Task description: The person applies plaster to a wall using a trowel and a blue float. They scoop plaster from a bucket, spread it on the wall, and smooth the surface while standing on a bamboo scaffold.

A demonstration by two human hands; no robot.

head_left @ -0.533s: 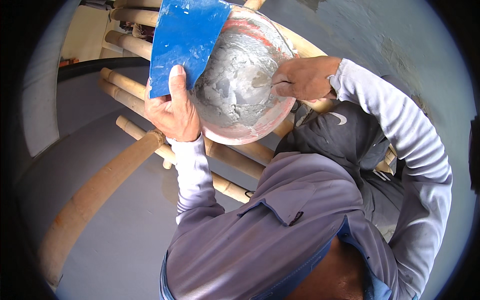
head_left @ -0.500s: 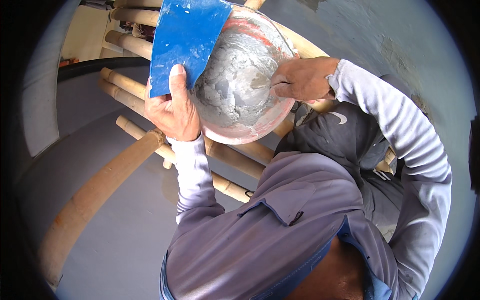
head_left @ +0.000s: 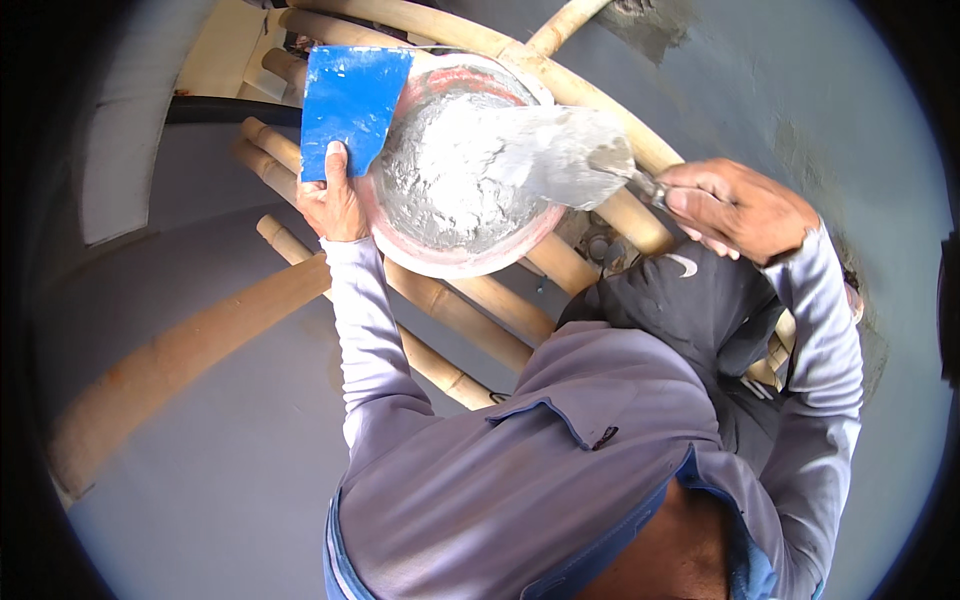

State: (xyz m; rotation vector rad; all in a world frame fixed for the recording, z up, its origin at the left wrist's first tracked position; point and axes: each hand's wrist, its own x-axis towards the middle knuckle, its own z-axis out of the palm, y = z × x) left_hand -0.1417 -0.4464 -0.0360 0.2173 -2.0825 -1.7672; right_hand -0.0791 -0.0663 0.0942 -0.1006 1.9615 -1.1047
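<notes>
My left hand [head_left: 335, 205] grips a flat blue plastic sheet [head_left: 352, 110] at its lower edge, thumb on top, beside the left rim of a round bucket [head_left: 455, 265]. Wet grey plaster [head_left: 450, 170] fills much of the bucket, and its reddish inner wall is smeared with it. My right hand [head_left: 740, 208] is closed round the handle of a trowel [head_left: 560, 155], to the right of the bucket. Plaster coats the trowel's blade, which reaches over the bucket's right rim. My fingers hide most of the handle.
Bamboo poles [head_left: 460, 310] run under and around the bucket like a scaffold. One thick pole [head_left: 180, 365] slants toward the lower left. A grey plastered wall [head_left: 830, 110] rises on the right, and my dark-clad knee [head_left: 660, 290] is bent close to the bucket.
My right hand has moved right and lifted the trowel out of the plaster, so its blade now shows. The blue sheet, still in my left hand, appears lower and smaller in view.
</notes>
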